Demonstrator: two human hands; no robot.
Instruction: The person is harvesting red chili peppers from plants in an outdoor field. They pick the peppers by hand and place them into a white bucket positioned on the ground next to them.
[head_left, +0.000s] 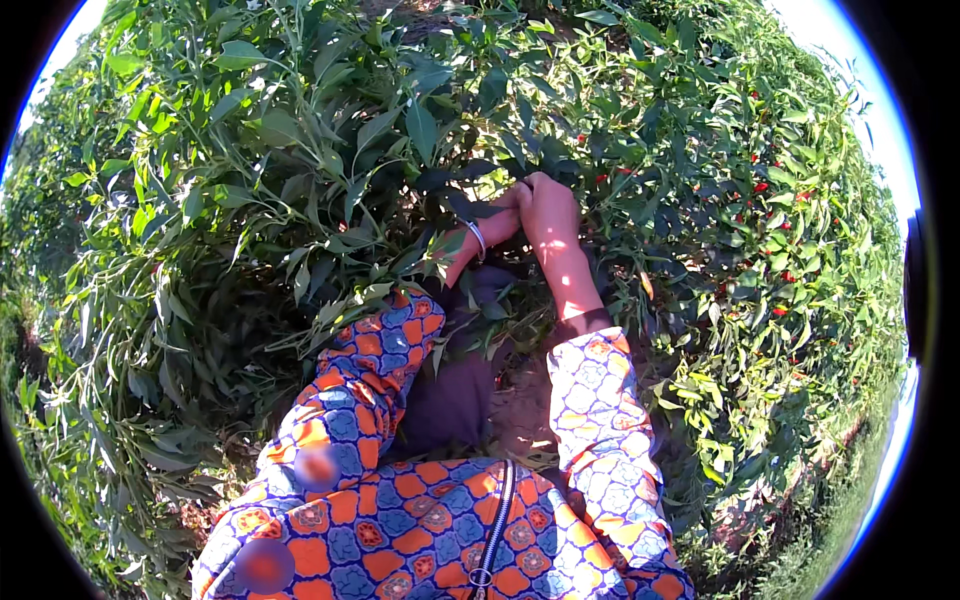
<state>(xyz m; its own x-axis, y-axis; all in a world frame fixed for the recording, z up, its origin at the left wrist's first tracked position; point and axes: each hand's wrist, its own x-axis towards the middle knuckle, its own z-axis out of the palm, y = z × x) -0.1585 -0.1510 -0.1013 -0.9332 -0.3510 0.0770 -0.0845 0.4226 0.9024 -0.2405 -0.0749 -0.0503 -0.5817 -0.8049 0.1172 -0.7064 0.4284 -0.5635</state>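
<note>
My left hand (499, 220) and my right hand (550, 206) meet among the leaves of tall green pepper plants (360, 180), fingers curled together. Leaves and shadow hide the fingertips, so whatever lies between them cannot be made out. A silver-coloured bangle (478, 238) circles the left wrist. Small red peppers (602, 179) show in the foliage just right of the right hand. Farther down on that side hangs a pale orange pepper (646, 285).
Dense pepper plants (795, 247) with many red fruits rise on the right. Leafy stems (157, 315) crowd the left and lean over the left forearm. Bare soil (525, 409) shows below the hands, beside a dark trouser leg (450, 397).
</note>
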